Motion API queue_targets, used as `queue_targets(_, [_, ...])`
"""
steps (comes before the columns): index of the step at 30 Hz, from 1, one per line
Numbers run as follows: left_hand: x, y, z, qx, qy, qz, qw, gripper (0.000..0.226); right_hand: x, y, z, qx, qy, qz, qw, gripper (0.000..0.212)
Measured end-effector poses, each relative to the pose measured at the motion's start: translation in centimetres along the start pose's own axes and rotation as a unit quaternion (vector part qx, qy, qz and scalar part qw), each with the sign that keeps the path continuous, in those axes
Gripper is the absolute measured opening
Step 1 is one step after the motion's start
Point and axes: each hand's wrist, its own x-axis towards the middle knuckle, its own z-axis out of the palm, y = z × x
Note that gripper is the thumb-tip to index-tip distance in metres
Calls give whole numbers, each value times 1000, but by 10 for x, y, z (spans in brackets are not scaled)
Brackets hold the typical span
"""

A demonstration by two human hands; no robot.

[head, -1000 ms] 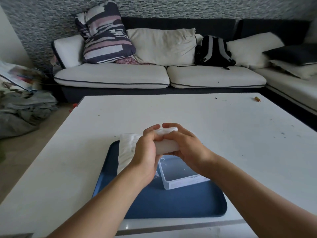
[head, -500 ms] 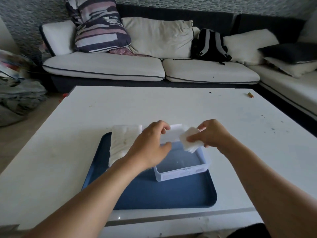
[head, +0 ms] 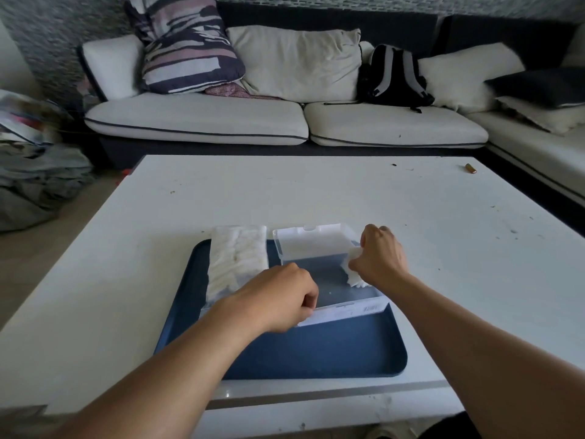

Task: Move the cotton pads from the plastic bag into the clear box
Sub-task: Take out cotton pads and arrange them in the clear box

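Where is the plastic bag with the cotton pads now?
The plastic bag lies on the far left part of the blue tray, just left of the clear box and beyond the left hand.

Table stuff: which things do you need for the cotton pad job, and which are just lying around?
For the job:
plastic bag of pads
clear box
cotton pads in the right hand
left hand at the box's near wall
blue tray

Lying about:
small battery-like thing
backpack
striped pillow
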Motion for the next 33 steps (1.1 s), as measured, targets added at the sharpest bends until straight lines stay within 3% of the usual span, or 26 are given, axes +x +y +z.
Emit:
queue_targets(5, [-2, -2, 1, -11, 3, 0, 1000, 11, 0, 8, 7, 73, -11, 10, 997, 27])
queue_targets(11, [-2, -2, 0, -16, 0, -7, 1000, 12, -1, 5, 0, 94, -22, -30, 995, 40])
queue_targets(20, [-4, -1, -1, -19, -2, -11, 1000, 12, -6, 2, 4, 0, -1, -81, 997, 44])
queue_targets(23, [-4, -2, -1, -21, -5, -10, 1000, 12, -5, 2, 3, -37, -20, -92, 995, 44])
queue_targets(30, [-3, -1, -1, -14, -4, -5, 1000, 11, 0, 5, 1, -112, -79, -132, 982, 20])
queue_targets(33, [-3, -2, 0, -15, -3, -4, 1000, 11, 2, 7, -3, -137, -94, -153, 974, 32])
